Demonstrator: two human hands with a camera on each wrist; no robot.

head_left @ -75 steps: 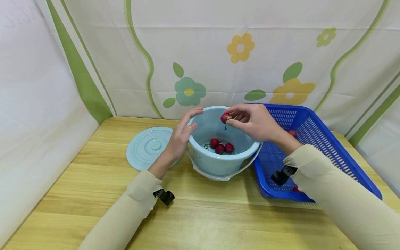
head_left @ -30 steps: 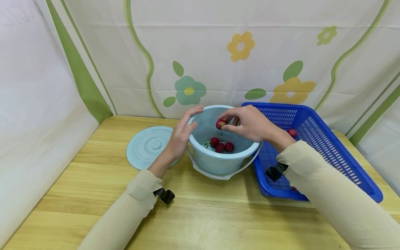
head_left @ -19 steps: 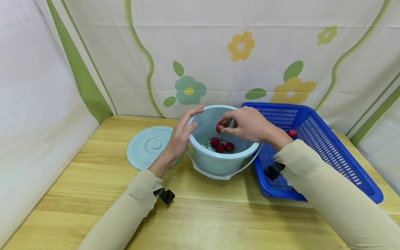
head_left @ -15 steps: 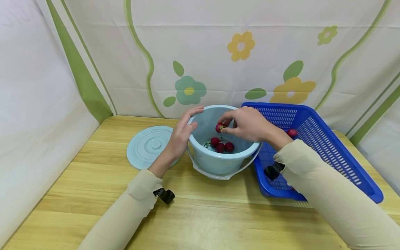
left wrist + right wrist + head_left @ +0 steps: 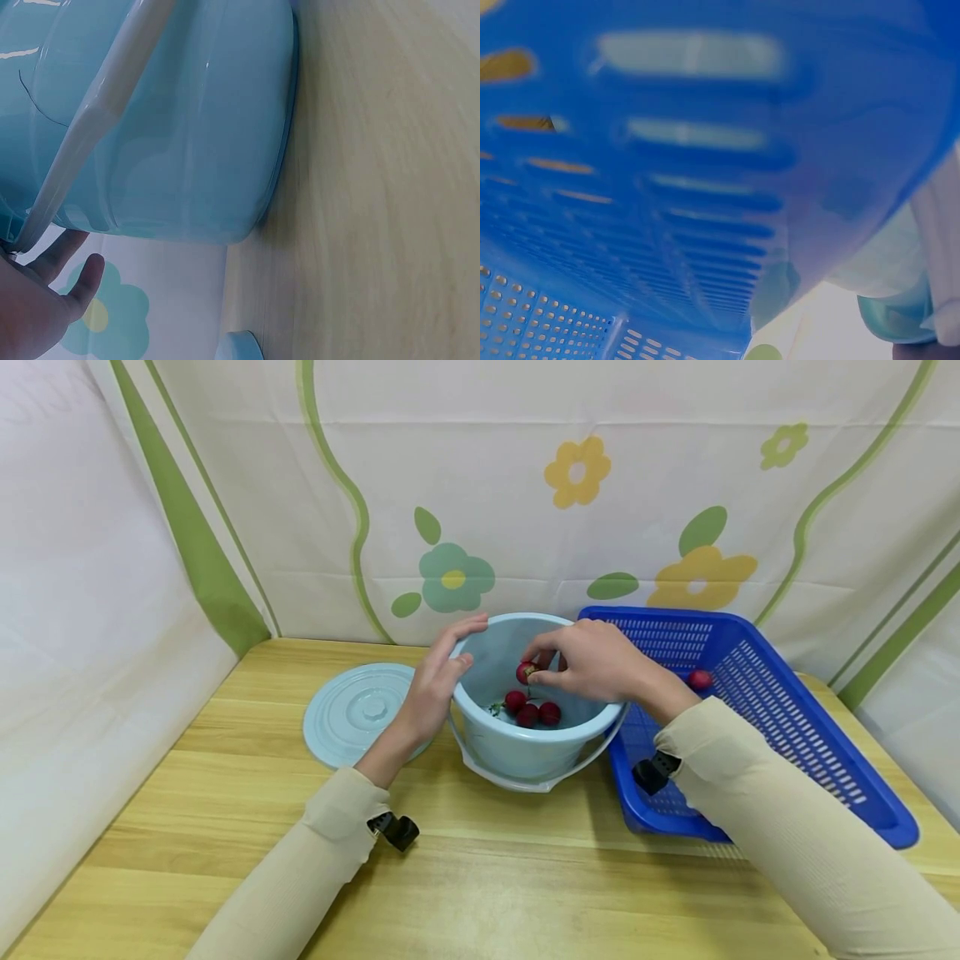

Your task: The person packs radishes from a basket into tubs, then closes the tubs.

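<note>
A person's right hand [image 5: 592, 660] pinches a radish [image 5: 526, 672] just inside the light-blue bucket [image 5: 525, 752], above three radishes [image 5: 531, 710] on its bottom. The left hand [image 5: 438, 681], fingers relaxed, rests against the bucket's rim (lid [image 5: 360, 714] lying alongside). Another radish [image 5: 700, 680] sits in the blue basket [image 5: 787, 727]. Released carelessly, the pinched radish could likely bounce or bruise those below.

Bright, even light fills the place, leaving only soft, faint shadows on the wooden surface [image 5: 480, 877]. The head view bends at its edges. Streaks of glare shine on the bucket [image 5: 187, 135], and up close the blue basket [image 5: 705, 187] is badly blurred.
</note>
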